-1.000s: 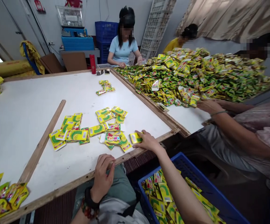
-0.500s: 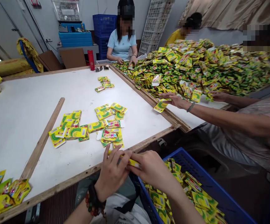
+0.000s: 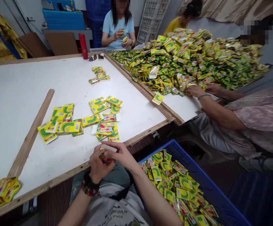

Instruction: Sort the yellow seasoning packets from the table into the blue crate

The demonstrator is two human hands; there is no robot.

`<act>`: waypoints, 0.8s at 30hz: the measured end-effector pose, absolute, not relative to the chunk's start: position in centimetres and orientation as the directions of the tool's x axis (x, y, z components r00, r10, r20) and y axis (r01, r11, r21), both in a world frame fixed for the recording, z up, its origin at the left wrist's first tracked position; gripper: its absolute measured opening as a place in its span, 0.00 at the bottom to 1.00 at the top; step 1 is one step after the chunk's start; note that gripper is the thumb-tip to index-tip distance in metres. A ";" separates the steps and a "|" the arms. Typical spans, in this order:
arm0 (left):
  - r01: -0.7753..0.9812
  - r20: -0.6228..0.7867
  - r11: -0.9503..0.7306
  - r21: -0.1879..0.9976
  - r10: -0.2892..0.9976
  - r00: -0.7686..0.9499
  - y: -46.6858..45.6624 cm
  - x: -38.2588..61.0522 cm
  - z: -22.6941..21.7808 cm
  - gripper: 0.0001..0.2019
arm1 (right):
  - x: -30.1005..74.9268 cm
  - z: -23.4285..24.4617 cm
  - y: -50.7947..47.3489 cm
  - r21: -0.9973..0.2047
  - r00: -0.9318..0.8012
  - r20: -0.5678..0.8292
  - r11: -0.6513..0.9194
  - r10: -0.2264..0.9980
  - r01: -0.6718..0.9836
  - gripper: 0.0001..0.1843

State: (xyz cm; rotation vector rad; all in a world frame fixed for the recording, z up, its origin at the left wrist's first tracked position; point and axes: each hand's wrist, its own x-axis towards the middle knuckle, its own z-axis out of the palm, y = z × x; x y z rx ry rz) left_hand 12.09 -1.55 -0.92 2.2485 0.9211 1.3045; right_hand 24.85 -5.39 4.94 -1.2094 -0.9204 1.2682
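Note:
Just over the table's front edge, my left hand [image 3: 98, 165] wraps round a small yellow-and-red packet box [image 3: 108, 148]. A white flap shows at its top, and its lower part is hidden by fingers. My right hand [image 3: 120, 154] grips the same box from the other side, thumb laid across it. Beyond my hands, several yellow-green packet boxes [image 3: 100, 108] lie in a loose group on the white table [image 3: 65, 157]. Another group of boxes [image 3: 68, 127] lies to the left of these, some overlapping.
A blue crate [image 3: 211, 185] full of packets stands low at my right. Co-workers sit beside and across from a large packet heap [image 3: 197, 59]. A wooden strip [image 3: 32, 131] crosses the table; yellow pouches [image 3: 6, 190] lie at left. A red flask [image 3: 83, 47] stands at the back.
My hands have turned the box, so its white flap now shows. The co-worker at right has let go of a box by the wooden divider and reached to the heap. The view has shifted.

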 end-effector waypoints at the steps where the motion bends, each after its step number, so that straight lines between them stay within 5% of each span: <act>1: 0.361 0.585 -0.691 0.627 0.723 0.368 -1.6 12.1 -0.6 0.24 | 24.9 5.0 -5.7 -0.985 0.110 -0.088 -0.069 0.990 -0.160 0.21; 6: 0.494 0.364 -0.570 0.656 0.813 0.455 -1.6 12.5 -0.2 0.28 | 25.5 4.6 -6.2 -1.000 0.161 0.021 0.017 0.987 0.025 0.16; 13: 0.534 0.297 -0.483 0.694 0.868 0.399 -1.4 12.6 -0.4 0.21 | 24.7 4.7 -5.5 -0.928 0.078 0.177 0.140 0.981 0.345 0.19; 19: 0.476 0.270 -0.453 0.754 0.874 0.404 -1.2 12.6 0.0 0.26 | 24.9 4.6 -4.9 -0.949 0.125 0.108 0.065 0.986 0.308 0.17; 24: 0.471 0.307 -0.463 0.751 0.876 0.371 -1.6 12.3 -0.1 0.18 | 24.5 5.1 -5.4 -0.724 -0.122 0.319 0.325 0.940 0.609 0.23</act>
